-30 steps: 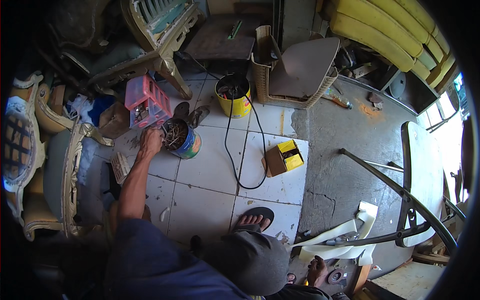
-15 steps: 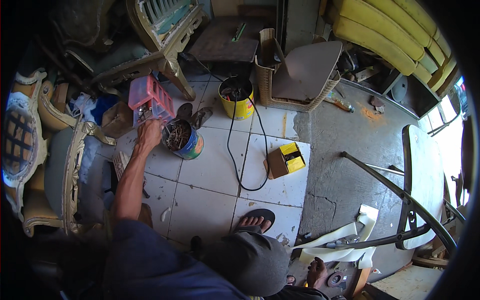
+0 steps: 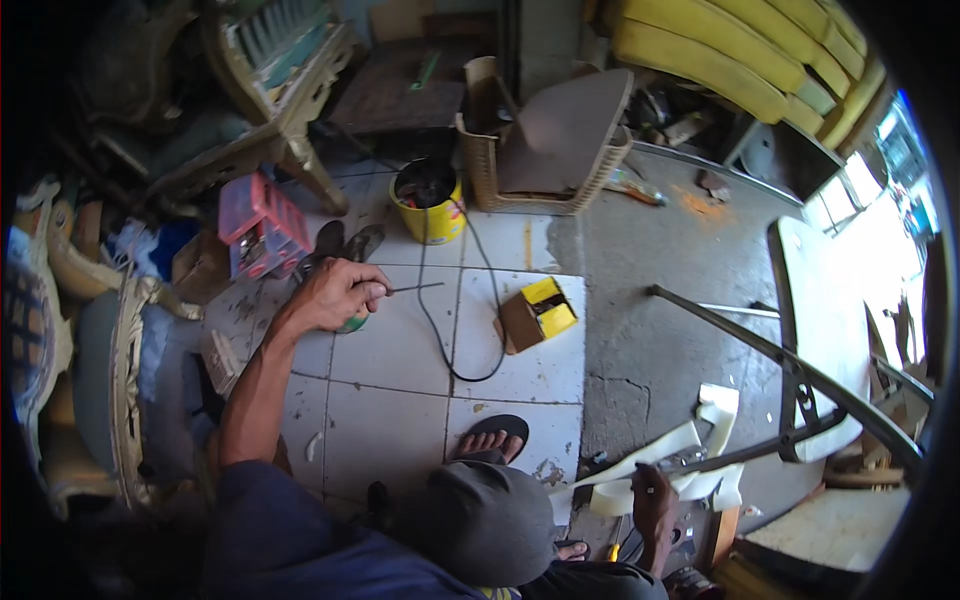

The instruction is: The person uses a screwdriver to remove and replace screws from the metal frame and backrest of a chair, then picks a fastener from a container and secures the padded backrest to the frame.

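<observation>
My left hand [image 3: 340, 296] is closed on a thin metal rod [image 3: 425, 285], held over a round can [image 3: 352, 322] that it mostly hides. A pink clear plastic organizer [image 3: 262, 225] with small metal parts sits behind it. My right hand [image 3: 655, 500], low on the right, has curled fingers beside the metal frame [image 3: 720, 358] of a white-panelled piece [image 3: 830, 330] and white strips [image 3: 720, 410]; what it grips I cannot make out. A yellow-handled tool [image 3: 614, 548] lies below it.
A yellow bucket [image 3: 428, 222] with a black cord, a yellow box [image 3: 548, 305] and a wicker basket [image 3: 540, 200] stand ahead. Carved chairs [image 3: 135, 390] crowd the left; yellow cushions [image 3: 720, 45] are stacked top right. My sandalled foot [image 3: 495, 440] rests on tiles.
My left hand has left the organizer and the can's mouth, moved right and now holds up the thin rod. My right hand has risen to the metal frame. The view has shifted slightly.
</observation>
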The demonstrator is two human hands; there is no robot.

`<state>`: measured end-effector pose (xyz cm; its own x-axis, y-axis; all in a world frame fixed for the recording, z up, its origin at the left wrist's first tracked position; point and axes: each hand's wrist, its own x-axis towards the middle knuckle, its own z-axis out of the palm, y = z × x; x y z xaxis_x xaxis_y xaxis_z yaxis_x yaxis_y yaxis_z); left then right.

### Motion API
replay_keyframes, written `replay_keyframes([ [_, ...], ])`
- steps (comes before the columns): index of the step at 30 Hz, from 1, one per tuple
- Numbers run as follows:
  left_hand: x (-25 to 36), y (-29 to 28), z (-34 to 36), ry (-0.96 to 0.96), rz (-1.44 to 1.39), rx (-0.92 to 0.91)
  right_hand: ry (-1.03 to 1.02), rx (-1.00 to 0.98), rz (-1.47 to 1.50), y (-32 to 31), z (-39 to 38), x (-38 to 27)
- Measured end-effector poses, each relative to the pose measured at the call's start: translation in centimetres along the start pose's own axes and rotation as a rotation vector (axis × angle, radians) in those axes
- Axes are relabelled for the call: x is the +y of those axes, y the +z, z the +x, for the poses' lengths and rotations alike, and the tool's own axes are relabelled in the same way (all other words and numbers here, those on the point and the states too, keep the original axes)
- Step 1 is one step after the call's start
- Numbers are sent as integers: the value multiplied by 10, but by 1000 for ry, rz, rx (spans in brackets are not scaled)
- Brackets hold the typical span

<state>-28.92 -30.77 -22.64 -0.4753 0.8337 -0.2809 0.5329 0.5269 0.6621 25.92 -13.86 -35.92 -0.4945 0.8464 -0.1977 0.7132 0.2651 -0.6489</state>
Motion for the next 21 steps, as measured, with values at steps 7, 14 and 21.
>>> replay_keyframes([
  [7,121,101,38,371,-185,-341,-271,50,77,-65,53,-135],
  [14,231,166,18,666,-199,-586,-522,382,9,-48,31,-111],
  [21,274,187,24,567,-462,-377,-266,465,318,-52,-4,-90],
])
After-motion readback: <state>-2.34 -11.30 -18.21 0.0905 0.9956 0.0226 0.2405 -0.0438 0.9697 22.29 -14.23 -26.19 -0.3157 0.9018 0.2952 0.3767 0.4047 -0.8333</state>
